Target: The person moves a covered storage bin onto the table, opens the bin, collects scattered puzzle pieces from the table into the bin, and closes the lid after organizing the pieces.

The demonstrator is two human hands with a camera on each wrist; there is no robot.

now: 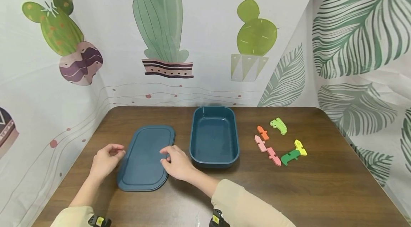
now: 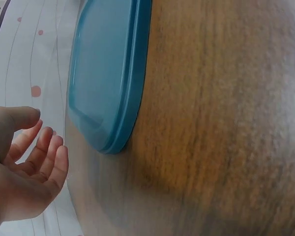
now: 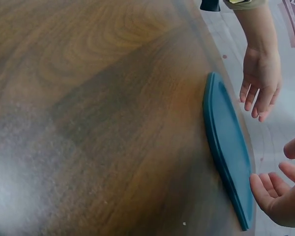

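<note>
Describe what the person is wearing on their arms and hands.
Both hands, left and right, are bare: no gloves, and no rings that show. Each forearm ends in a beige sleeve pushed back from the wrist. A small black device with yellow markings sits at each wrist, by the sleeve.

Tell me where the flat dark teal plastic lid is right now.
In the head view the flat dark teal plastic lid lies on the brown wooden table, left of the deep teal tray, between both hands.
</note>
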